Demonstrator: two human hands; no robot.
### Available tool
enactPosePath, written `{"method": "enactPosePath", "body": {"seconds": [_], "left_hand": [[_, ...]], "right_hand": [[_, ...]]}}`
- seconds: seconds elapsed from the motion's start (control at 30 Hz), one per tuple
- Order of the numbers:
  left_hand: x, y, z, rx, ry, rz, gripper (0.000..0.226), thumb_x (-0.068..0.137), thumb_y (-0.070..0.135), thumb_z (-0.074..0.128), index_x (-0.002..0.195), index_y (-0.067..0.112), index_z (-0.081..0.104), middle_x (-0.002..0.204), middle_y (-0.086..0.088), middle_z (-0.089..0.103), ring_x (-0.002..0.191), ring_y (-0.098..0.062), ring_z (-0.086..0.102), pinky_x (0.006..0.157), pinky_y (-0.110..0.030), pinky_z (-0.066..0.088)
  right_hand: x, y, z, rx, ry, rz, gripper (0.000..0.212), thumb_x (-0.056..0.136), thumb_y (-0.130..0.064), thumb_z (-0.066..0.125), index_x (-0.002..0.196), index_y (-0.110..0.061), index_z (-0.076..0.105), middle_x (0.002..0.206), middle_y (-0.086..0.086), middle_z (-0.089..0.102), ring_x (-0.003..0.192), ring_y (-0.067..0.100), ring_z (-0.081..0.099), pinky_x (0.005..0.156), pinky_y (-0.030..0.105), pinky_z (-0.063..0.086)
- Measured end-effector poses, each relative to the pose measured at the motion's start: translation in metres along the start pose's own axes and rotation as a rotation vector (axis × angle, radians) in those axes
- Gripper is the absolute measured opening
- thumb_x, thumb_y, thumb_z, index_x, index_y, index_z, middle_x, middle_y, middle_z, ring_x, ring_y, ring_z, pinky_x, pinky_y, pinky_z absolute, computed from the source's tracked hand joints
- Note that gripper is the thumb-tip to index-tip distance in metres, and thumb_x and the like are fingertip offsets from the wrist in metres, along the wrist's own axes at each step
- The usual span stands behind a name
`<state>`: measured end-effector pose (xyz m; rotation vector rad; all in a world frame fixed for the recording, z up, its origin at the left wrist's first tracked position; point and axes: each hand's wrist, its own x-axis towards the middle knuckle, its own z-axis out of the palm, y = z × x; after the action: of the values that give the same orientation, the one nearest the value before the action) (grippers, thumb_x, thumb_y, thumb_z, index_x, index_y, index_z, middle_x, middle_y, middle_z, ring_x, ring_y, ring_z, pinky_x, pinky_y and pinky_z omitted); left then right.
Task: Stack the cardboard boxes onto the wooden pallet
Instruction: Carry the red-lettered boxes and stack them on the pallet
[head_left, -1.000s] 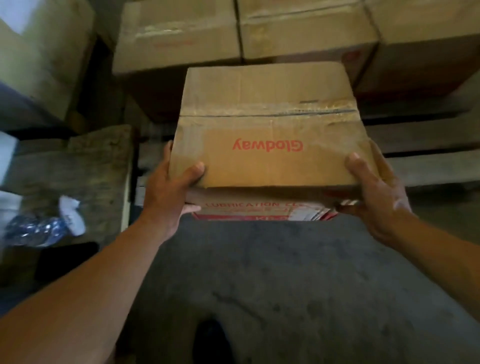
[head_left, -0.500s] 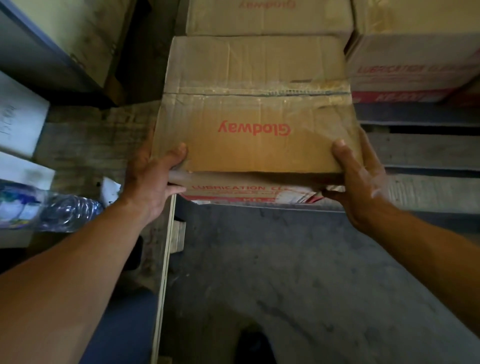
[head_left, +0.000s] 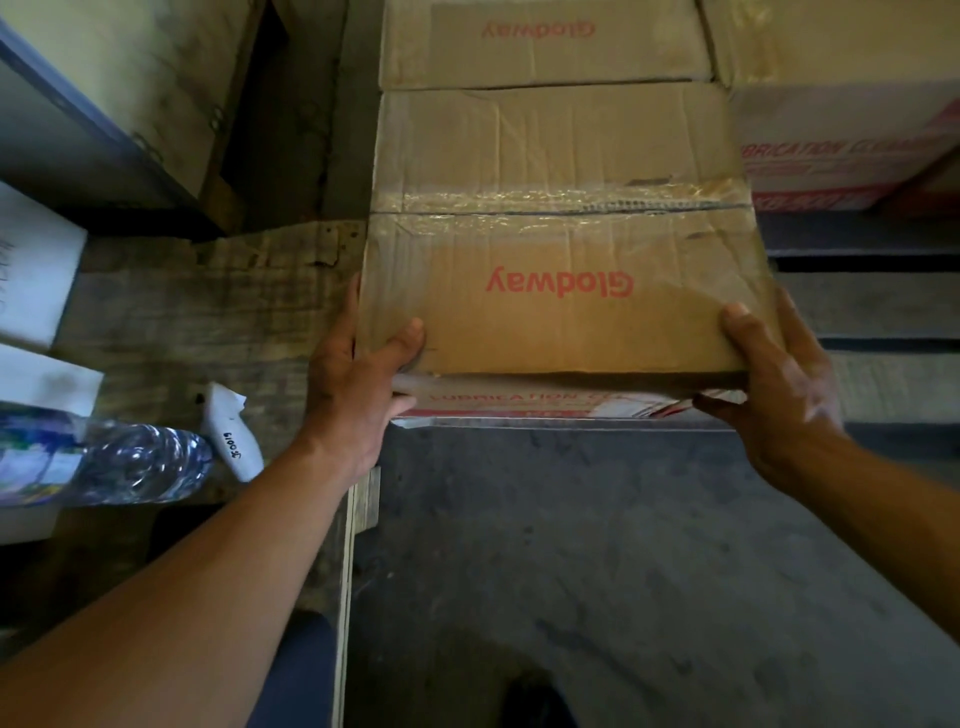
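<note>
Dim light around me; grey concrete floor (head_left: 597, 545) below, worn wooden surface (head_left: 171, 322) left, bearing a water bottle (head_left: 130, 462).

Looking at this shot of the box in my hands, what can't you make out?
Head view: whether the box already rests on the pallet; the box hides its own underside.
Fingers of the left hand and right hand: partly hidden behind and under the box.
Water bottle: cut off by the left edge, label blurred.
</note>
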<state>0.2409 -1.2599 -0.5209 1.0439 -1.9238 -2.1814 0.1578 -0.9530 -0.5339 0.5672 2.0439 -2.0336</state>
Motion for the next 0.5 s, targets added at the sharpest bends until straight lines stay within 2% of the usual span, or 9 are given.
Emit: {"method": "enactPosePath", "body": {"seconds": [0.1,0.2,0.4,0.5], "left_hand": [[-0.002,-0.002,0.009,0.006,0.013,-0.007,0.066,0.09,0.022,0.07,0.145,0.043,0.042,0.131,0.01,0.062,0.1,-0.008,0.068,0.092,-0.06,0.05],[0.0,-0.001,0.007,0.036,0.031,-0.004,0.062,0.091,0.022,0.069,0.143,0.044,0.044,0.127,0.01,0.063,0.102,-0.01,0.067,0.093,-0.062,0.05],[0.0,0.002,0.003,0.075,0.031,-0.004,0.055,0.092,0.024,0.068,0.139,0.042,0.048,0.125,0.009,0.063,0.107,-0.017,0.065,0.093,-0.064,0.049],[-0.001,0.003,0.004,0.086,0.041,-0.01,0.055,0.091,0.026,0.069,0.139,0.042,0.047,0.126,0.01,0.062,0.108,-0.017,0.063,0.089,-0.06,0.049]], "right_hand": [[0.007,-0.005,-0.003,-0.022,-0.01,0.007,0.063,0.087,-0.046,0.071,0.144,-0.05,0.044,0.14,-0.002,0.048,0.113,0.02,0.058,0.068,0.039,0.061],[0.005,0.002,0.0,-0.036,0.003,0.016,0.064,0.089,-0.046,0.069,0.147,-0.047,0.042,0.138,-0.002,0.049,0.109,0.016,0.058,0.064,0.035,0.061],[0.001,0.007,0.0,-0.09,-0.011,0.01,0.068,0.09,-0.049,0.066,0.151,-0.045,0.036,0.15,0.005,0.04,0.124,0.029,0.053,0.085,0.052,0.059],[0.001,0.003,0.0,-0.097,-0.022,0.023,0.07,0.091,-0.048,0.065,0.152,-0.044,0.033,0.151,0.005,0.039,0.125,0.029,0.052,0.086,0.051,0.058]]}}
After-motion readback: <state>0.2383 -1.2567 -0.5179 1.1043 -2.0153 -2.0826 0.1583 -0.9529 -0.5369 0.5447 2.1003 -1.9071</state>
